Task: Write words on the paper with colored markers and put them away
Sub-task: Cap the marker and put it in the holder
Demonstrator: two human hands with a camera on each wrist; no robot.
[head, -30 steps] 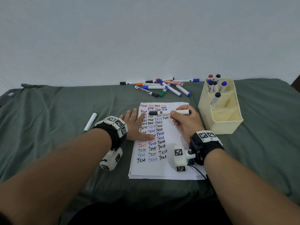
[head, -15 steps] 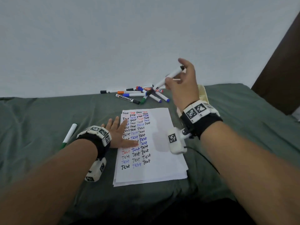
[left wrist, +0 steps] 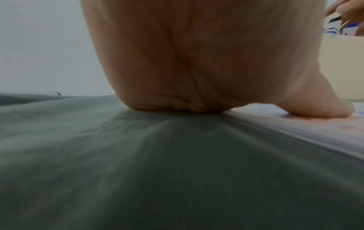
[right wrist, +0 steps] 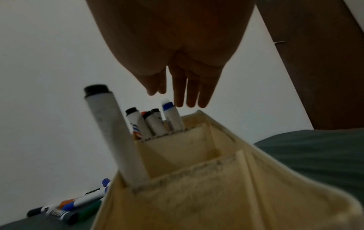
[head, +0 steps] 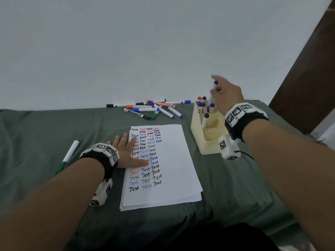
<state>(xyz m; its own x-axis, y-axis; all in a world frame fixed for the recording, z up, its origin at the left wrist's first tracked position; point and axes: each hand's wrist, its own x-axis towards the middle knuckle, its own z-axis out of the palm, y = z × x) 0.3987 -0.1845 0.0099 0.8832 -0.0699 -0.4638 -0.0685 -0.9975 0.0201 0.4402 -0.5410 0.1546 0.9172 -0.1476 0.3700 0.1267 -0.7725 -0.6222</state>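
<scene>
The putting-away step is in hand: the right hand (head: pixel 225 96), at two o'clock from the paper (head: pixel 163 165), pinches a black-capped marker (head: pixel 213 91) above the holder (head: pixel 208 134), which next needs lowering into the back compartment, while the flat left hand (head: pixel 125 153) presses the paper.

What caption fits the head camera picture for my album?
Right hand drops a black-capped marker into the cream holder while left hand presses the paper.
</scene>
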